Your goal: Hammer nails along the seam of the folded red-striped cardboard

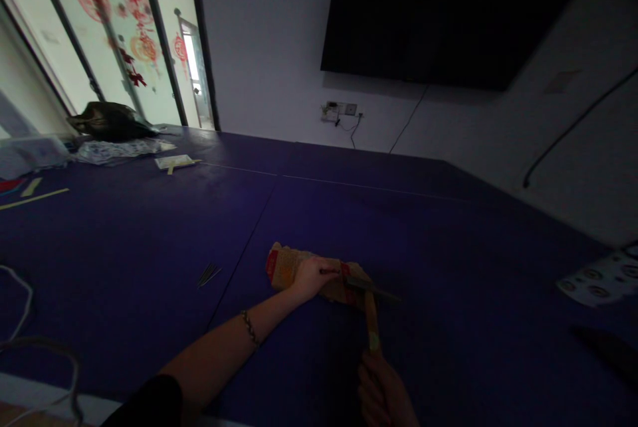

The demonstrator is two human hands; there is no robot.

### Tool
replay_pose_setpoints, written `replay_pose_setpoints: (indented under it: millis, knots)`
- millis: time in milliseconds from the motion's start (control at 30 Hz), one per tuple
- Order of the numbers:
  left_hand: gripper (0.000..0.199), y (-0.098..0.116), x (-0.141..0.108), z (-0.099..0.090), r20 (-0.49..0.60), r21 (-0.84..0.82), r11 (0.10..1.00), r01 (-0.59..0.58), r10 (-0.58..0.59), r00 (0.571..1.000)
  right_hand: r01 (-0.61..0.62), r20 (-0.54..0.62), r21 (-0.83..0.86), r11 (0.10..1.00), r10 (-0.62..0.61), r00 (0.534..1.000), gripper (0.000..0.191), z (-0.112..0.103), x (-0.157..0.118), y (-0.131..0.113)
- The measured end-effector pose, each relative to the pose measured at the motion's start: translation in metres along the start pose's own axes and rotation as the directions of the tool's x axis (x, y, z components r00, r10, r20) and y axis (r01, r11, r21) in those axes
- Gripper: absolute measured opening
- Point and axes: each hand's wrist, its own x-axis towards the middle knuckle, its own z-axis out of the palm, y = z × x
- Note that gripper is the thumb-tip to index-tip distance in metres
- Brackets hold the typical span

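My right hand [385,387] is wrapped round the wooden handle of a hammer [371,322]. The hammer's dark head lies over the right end of a crumpled brown cardboard piece [286,261] with red printed patches. Resting on the middle of that cardboard, my left hand [313,277] has its fingers drawn together, pointing towards the hammer head. Anything between those fingers is too dark and small to make out. Several thin metal nails [208,274] lie in a loose bunch on the purple surface, left of the cardboard.
The purple tabletop [239,214] has seams running across it. White cables [30,307] loop at the left edge. A power strip [598,279] lies at the right. Farther back are a black bag [112,120], plastic bags [117,150] and a small white tray [174,161].
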Motion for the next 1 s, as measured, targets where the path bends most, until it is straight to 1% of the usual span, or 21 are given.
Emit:
replay_pose_setpoints:
  millis: [133, 233, 367, 467, 633, 733, 833, 1000]
  knots:
    - [0.014, -0.002, 0.0, 0.001, 0.01, 0.055, 0.998, -0.015, 0.015, 1.0, 0.026, 0.011, 0.027, 0.999, -0.027, 1.0, 0.061, 0.002, -0.001, 0.001]
    - [0.013, -0.003, -0.001, 0.002, 0.006, 0.078, 0.997, 0.0, -0.001, 1.0, 0.006, -0.007, 0.024, 1.0, -0.006, 1.0, 0.061, 0.005, -0.003, -0.001]
    - [0.013, -0.001, -0.001, 0.001, 0.006, 0.097, 0.995, 0.013, -0.013, 1.0, 0.012, -0.019, 0.027, 1.0, -0.012, 1.0, 0.061, 0.008, -0.006, -0.003]
    - [0.012, 0.0, -0.001, 0.0, 0.008, 0.093, 0.996, 0.005, -0.006, 1.0, 0.01, -0.013, 0.008, 1.0, -0.01, 1.0, 0.061, 0.007, -0.007, -0.002]
    - [0.011, 0.0, -0.001, -0.001, 0.002, 0.071, 0.997, 0.009, -0.009, 1.0, 0.046, 0.01, 0.025, 0.999, -0.046, 0.999, 0.06, 0.005, -0.005, 0.0]
    - [0.011, -0.002, -0.001, 0.001, 0.005, 0.069, 0.998, 0.003, -0.003, 1.0, 0.052, -0.025, 0.034, 0.998, -0.051, 0.998, 0.063, 0.007, -0.006, 0.0]
    - [0.01, -0.005, 0.0, 0.002, 0.011, 0.075, 0.997, -0.004, 0.003, 1.0, 0.061, -0.059, 0.011, 0.998, -0.06, 0.996, 0.065, 0.011, -0.007, -0.001]
    - [0.011, -0.005, -0.001, 0.004, -0.001, 0.08, 0.997, -0.007, 0.007, 1.0, 0.066, -0.029, -0.053, 0.996, -0.067, 0.997, 0.064, 0.012, -0.007, 0.0]
